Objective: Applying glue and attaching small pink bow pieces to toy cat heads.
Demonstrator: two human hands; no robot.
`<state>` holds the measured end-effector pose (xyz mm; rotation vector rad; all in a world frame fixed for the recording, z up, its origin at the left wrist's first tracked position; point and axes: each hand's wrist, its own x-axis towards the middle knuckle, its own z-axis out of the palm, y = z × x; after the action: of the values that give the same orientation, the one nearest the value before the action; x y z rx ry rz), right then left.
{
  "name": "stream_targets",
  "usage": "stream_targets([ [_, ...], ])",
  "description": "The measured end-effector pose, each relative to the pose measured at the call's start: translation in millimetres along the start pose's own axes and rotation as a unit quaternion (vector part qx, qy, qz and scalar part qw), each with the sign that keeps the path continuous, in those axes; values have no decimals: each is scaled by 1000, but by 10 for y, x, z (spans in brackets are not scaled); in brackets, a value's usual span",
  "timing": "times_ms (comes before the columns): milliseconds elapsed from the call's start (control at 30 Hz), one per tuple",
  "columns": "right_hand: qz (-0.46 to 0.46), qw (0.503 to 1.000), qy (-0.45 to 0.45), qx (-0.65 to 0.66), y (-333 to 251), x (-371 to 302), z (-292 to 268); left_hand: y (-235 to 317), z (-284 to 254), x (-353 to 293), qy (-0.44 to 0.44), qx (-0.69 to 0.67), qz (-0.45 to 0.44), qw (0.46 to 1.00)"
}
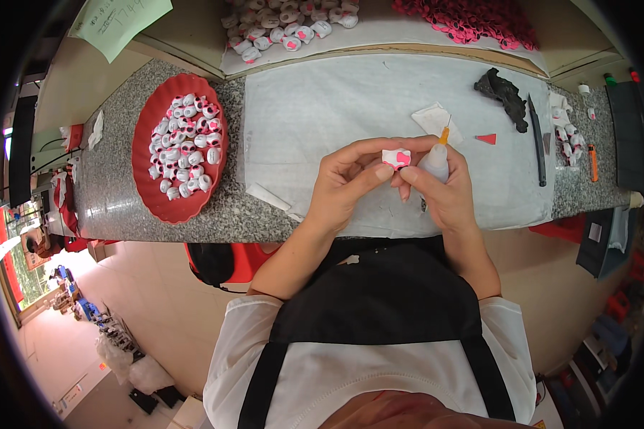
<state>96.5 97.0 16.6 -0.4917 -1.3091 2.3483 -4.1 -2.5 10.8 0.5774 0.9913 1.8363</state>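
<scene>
Both hands meet over the white sheet on the bench. Between the fingertips of my left hand [340,187] is a small white-and-pink toy head [396,158], shaped like those in the plate. My right hand [447,193] has a translucent squeeze bottle [435,164] tucked in its palm, its orange needle tip [444,136] pointing up and away from me. The right thumb and fingertips also touch the toy head's lower right side. The fingers of both hands are closed, and they partly hide the head's underside and the bottle.
A red scalloped plate [142,154] full of similar heads stands at left. On the sheet [315,93] lie a folded white paper [431,118], a red triangular piece [486,139], a crumpled black piece [504,96] and a dark pen-like tool [537,139]. Shelf compartments behind hold white heads and pink pieces [472,21].
</scene>
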Motion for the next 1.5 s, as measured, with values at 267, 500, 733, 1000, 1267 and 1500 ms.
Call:
stream_targets([
  [267, 2, 1000, 11, 10, 11, 1, -16, -32, -17, 22, -17, 0, 15, 1000],
  [500, 24, 998, -13, -57, -119, 38, -55, -51, -37, 14, 25, 4, -10, 1000],
  [733, -154, 759, 91, -627, -174, 195, -445, -75, -114, 29, 35, -29, 38, 998],
  [1000, -141, 916, 121, -356, -196, 56, -43, -50, -118, 16, 42, -38, 29, 998],
  [1267, -352, 814, 82, -454, 3, 109, 213, -27, -86, -4, 82, -24, 58, 995],
  [1500, -367, 746, 17, -556, -119, 144, 140, -13, -79, -36, 99, 87, 80, 988],
])
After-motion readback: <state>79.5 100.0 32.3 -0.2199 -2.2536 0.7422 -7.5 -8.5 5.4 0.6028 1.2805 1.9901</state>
